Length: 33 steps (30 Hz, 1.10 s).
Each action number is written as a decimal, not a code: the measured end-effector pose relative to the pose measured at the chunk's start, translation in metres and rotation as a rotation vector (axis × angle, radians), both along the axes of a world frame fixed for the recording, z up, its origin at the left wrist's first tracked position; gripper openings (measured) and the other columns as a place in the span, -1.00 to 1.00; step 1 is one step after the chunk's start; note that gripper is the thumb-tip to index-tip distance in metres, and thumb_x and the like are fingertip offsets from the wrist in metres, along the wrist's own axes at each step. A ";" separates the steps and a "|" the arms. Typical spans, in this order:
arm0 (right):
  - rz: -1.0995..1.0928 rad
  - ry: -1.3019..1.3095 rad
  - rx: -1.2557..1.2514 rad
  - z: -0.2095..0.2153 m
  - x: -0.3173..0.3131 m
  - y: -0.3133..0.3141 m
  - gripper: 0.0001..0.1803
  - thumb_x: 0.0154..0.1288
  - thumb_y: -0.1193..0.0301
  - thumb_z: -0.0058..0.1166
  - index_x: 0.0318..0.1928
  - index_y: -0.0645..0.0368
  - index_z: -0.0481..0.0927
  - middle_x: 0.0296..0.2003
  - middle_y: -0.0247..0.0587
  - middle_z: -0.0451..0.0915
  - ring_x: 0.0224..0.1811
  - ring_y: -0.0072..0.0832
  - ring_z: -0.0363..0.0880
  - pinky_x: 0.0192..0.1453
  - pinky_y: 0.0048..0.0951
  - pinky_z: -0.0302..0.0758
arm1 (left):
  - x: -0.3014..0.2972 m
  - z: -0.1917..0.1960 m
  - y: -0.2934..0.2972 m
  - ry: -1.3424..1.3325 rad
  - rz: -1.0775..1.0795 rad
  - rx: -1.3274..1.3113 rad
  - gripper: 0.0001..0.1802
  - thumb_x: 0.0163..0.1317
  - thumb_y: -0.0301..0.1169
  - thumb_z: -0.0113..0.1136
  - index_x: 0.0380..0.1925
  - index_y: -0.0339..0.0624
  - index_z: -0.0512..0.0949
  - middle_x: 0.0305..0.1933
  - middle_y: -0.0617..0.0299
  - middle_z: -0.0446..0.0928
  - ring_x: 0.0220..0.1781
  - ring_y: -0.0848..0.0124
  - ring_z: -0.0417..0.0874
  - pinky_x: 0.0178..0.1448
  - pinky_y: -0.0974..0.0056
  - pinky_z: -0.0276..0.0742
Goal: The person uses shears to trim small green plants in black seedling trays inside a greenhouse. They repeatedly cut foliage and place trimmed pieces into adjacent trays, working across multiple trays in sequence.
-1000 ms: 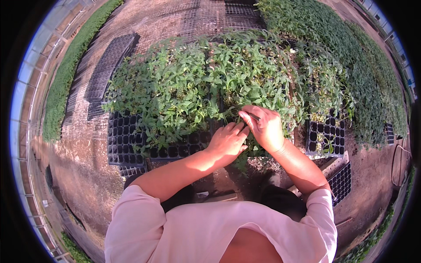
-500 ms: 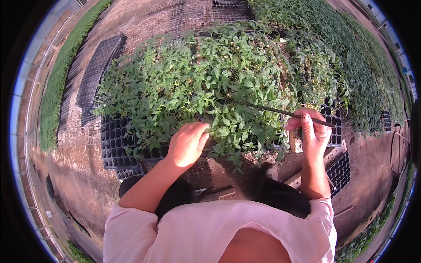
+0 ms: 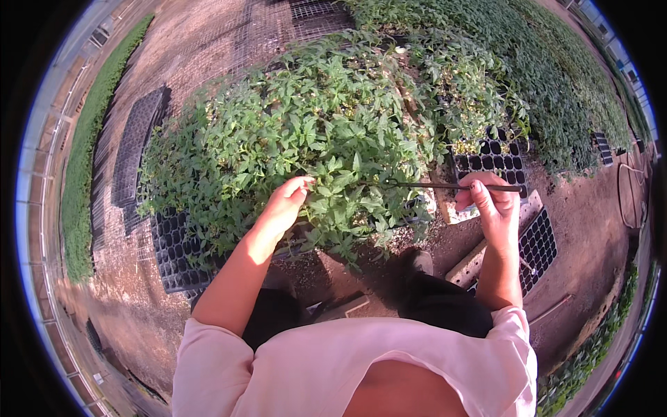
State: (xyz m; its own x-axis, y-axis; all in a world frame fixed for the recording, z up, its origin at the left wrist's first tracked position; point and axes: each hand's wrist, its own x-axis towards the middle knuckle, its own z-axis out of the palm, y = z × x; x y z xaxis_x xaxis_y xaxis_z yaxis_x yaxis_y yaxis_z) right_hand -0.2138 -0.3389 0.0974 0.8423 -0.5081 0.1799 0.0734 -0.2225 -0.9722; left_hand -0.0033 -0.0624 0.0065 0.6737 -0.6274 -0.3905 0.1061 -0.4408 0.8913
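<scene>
Leafy green seedlings (image 3: 333,132) fill the cell trays in front of me. My left hand (image 3: 283,203) is at their near edge, thumb and fingers drawn together against the leaves; what they pinch, if anything, is hidden. In my right hand (image 3: 495,198) is a thin dark rod (image 3: 431,185), gripped near its right end between thumb and fingers. It lies almost level and points left, its far end among the leaves just right of my left hand.
Black cell trays show at the left (image 3: 177,243), under the right-hand plants (image 3: 490,156) and on the ground at right (image 3: 538,250). Stacked trays (image 3: 139,142) lie on the wire mesh bench (image 3: 208,62). A dense seedling bed (image 3: 549,90) stretches along the right.
The view has shifted, so the plants sit further left. My left hand has moved a little up and left. The rod has swung from slanting to nearly level, still in my right hand.
</scene>
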 end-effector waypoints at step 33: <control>-0.852 0.124 -0.060 -0.094 0.002 -0.157 -0.71 0.30 0.32 -0.07 -0.30 0.36 0.53 -0.55 -0.16 0.60 -0.54 -0.50 0.62 -0.46 -0.55 0.48 | 0.018 0.050 -0.009 0.437 0.126 -0.436 -0.31 0.23 -0.18 0.04 0.29 -0.16 0.05 0.16 0.09 0.33 0.12 0.27 0.40 0.04 0.16 0.37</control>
State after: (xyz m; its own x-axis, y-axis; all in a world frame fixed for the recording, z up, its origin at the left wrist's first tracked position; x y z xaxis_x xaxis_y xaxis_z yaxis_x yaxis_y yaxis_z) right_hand -0.2116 -0.4956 0.0036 0.1935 -0.9682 0.1587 -0.2475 -0.2047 -0.9470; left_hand 0.0150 -0.0710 0.0563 0.5886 -0.7176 -0.3724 0.5285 -0.0069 0.8489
